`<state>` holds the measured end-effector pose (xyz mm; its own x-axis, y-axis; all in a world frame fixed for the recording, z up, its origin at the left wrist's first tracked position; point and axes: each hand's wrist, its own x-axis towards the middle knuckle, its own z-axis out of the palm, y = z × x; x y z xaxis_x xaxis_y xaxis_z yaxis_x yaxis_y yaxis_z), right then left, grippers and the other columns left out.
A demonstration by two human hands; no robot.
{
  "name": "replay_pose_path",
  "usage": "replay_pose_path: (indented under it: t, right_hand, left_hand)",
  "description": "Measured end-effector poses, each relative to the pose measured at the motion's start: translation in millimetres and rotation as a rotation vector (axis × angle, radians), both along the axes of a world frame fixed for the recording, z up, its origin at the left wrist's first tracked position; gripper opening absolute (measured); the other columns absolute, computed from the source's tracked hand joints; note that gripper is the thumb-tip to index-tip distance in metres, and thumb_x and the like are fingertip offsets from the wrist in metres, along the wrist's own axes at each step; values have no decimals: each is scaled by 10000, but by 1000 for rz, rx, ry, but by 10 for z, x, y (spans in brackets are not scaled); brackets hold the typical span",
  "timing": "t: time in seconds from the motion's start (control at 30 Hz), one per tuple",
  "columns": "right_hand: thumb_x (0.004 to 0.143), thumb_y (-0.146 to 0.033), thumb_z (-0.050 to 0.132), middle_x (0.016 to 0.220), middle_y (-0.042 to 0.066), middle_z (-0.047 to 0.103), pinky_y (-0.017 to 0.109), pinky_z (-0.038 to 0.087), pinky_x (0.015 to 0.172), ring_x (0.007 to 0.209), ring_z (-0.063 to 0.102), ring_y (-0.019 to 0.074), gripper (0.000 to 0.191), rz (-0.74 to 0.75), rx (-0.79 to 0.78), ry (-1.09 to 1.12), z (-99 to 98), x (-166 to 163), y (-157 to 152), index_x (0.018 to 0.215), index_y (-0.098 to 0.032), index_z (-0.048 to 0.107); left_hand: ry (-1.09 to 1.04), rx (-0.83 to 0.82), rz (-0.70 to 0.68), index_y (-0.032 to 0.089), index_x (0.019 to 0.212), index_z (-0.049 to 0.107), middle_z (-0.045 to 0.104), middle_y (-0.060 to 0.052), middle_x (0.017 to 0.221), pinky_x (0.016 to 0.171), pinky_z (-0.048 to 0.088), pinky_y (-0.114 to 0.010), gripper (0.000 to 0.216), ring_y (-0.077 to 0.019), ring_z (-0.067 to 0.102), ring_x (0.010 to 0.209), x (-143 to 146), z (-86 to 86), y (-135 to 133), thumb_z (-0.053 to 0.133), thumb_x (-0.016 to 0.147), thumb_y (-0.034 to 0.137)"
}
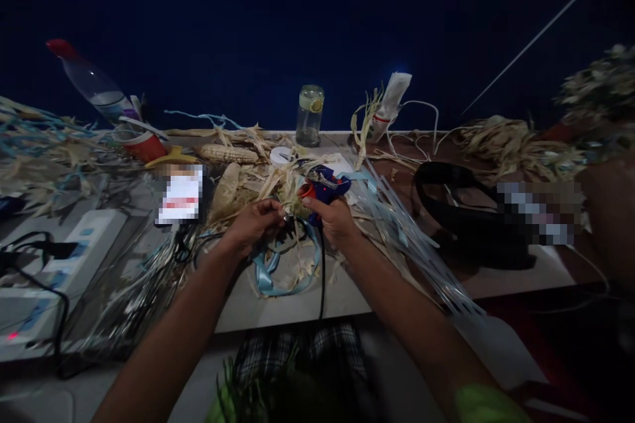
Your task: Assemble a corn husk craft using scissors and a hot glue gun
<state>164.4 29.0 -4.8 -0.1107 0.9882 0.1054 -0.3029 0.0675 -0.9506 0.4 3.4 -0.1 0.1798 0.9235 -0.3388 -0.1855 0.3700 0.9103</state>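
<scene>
My right hand (333, 219) is closed round a blue glue gun (325, 188) with an orange tip, its black cord (321, 277) hanging down toward me. The tip points left toward my left hand (258, 223), which pinches a small piece of dried corn husk (292, 197) close to the gun's nozzle. Under both hands lies a loop of light blue ribbon (270, 274) on the table (297, 307). Dried husks are scattered all around the hands.
A glass jar (309, 115) stands at the table's back edge, with corn cobs (229, 154) to its left. A plastic bottle (92, 86) and red cup (145, 145) lean at far left. White power strips (64, 258) lie left. A black strap (461, 211) and clear glue sticks (411, 244) lie right.
</scene>
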Motion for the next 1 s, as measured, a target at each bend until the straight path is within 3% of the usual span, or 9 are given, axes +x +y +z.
replay_pose_path:
  t: [0.33,0.53,0.77,1.0]
  right_hand:
    - [637,-320,664,733,24,655,300,470,724,675,585,148,174,-136,35,-315,19,-45,-61,726,-171,645]
    - [653,-308,650,734,25,642,294,464,717,678,577,145,165,-177,19,-219,61,7,-49,737,-166,640]
    - [661,-268,639,709,4,606,289,460,719,652,553,130,130,-50,93,-229,128,-5,-78,749,-178,609]
    - [665,-263,623,725,15,628,302,458,759,688,577,149,110,-141,112,-285,133,-84,-141,734,-179,602]
  left_hand:
    - [2,20,7,143,688,522,536,30,521,394,255,-135,254,-12,372,390,35,21,-7,725,591,261]
    - [-10,9,13,149,701,518,540,27,527,396,265,-146,256,-24,387,394,29,24,-2,725,591,253]
    - [-23,29,10,147,705,524,536,22,535,411,269,-144,249,-32,420,424,18,-3,2,721,606,265]
    - [-40,40,-25,144,709,517,540,25,546,405,257,-139,228,-20,393,409,14,-31,6,705,634,250]
